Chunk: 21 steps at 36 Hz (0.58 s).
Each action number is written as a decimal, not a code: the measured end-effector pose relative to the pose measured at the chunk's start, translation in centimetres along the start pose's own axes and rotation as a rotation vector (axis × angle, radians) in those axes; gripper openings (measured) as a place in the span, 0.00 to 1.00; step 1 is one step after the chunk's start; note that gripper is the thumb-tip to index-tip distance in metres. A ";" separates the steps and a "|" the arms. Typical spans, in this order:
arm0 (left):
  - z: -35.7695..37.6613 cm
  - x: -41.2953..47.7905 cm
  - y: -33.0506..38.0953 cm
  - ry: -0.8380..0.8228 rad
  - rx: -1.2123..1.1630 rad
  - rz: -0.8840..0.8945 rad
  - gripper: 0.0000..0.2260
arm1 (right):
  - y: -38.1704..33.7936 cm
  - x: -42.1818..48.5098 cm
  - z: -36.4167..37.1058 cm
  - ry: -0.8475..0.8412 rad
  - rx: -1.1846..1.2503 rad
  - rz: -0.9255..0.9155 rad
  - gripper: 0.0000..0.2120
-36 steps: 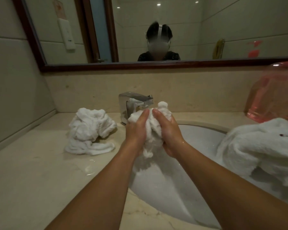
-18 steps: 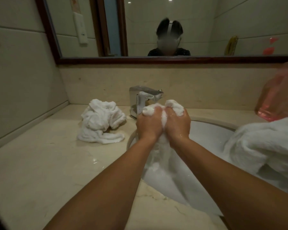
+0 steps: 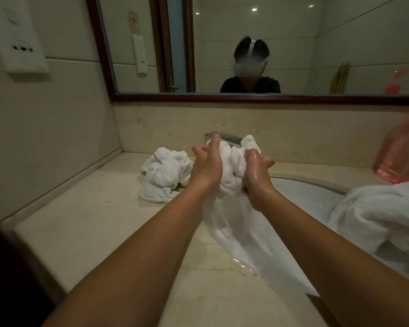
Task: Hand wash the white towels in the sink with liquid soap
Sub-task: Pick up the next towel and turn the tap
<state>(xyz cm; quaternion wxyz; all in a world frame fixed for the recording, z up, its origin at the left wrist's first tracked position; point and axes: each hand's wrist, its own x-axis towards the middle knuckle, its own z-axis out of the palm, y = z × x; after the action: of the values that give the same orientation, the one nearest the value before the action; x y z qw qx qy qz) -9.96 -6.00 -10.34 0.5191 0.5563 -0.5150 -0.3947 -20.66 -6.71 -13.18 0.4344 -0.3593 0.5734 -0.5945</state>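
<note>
Sink (image 3: 305,199) below; left hand (image 3: 207,167), right hand (image 3: 257,178) hold towel (image 3: 232,166)

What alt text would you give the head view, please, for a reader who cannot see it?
The left hand and right hand grip a bunched white towel above the sink. A crumpled towel lies on the counter at left; a third towel drapes the sink's right edge.

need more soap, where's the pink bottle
In the head view the pink bottle stands at the far right of the counter, just behind the towel draped over the right rim of the sink.
</note>
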 end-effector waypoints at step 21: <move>-7.9 0.0 -0.3 0.295 0.842 0.498 0.16 | 0.1 -4.1 2.7 -0.333 -0.507 -0.099 0.36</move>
<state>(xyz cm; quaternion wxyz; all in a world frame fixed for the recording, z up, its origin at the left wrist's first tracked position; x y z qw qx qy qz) -2.24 -4.63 -9.47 0.3954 0.6276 -0.6675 0.0654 -16.63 -3.87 -12.72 0.3893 -0.5764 0.6061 -0.3859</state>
